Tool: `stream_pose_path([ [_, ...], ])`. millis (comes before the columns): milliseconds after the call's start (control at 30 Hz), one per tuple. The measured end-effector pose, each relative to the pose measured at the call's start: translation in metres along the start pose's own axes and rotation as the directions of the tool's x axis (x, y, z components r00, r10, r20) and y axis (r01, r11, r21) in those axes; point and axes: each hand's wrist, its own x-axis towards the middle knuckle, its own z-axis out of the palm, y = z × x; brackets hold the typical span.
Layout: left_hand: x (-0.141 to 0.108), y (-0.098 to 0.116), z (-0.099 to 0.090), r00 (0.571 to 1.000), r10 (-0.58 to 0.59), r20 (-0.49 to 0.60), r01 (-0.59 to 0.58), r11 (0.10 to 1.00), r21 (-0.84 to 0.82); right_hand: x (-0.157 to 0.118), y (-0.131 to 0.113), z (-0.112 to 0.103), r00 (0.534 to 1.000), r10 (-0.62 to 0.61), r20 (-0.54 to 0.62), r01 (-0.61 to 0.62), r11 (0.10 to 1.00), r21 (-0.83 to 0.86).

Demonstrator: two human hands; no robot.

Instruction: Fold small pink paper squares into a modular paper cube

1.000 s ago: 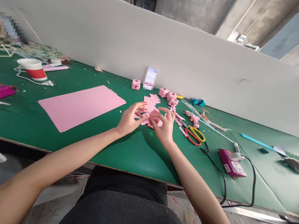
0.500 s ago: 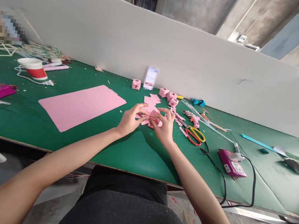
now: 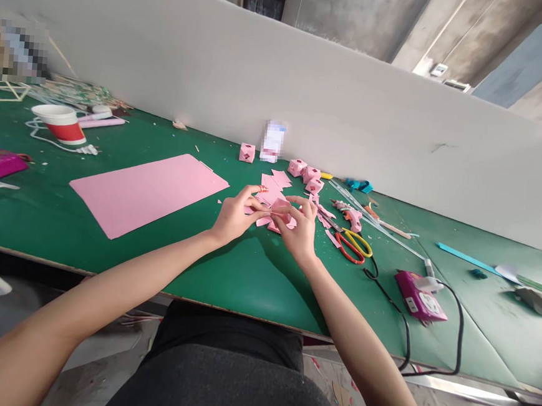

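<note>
Above the green table, my left hand (image 3: 238, 218) and my right hand (image 3: 300, 227) meet, both pinching a small folded pink paper piece (image 3: 280, 207) between thumbs and fingers. The fingers partly hide its shape. Loose pink paper cutouts (image 3: 272, 183) lie just behind and under the hands. Several small pink paper boxes with diamond-shaped openings stand farther back, one (image 3: 247, 153) apart from a group (image 3: 311, 175). A large pink sheet (image 3: 149, 195) lies flat to the left.
Scissors (image 3: 353, 246) with red and yellow handles and a pink glue gun (image 3: 349, 215) lie right of my hands. A purple power strip (image 3: 420, 296) with a black cable sits farther right. At the left stands a paper cup (image 3: 60, 124). A white partition (image 3: 206, 66) rises behind.
My left fingertips have shifted slightly to the right along the pink piece. Both hands keep hold of it, and the rest looks the same.
</note>
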Motion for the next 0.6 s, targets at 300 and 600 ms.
stream_pose_path([
  [300,-0.0005,0.0024,-0.0021,0.997,0.07,-0.039,-0.068,0.996,0.059,0.008,0.0028,-0.0054,0.91,0.358,0.211,-0.415,0.767,0.489],
  [600,-0.0002,-0.0036,0.0031,0.999,0.038,-0.011,-0.038,0.999,0.008,0.0083,-0.0058,-0.0093,0.894,0.383,0.234,-0.439,0.64,0.63],
])
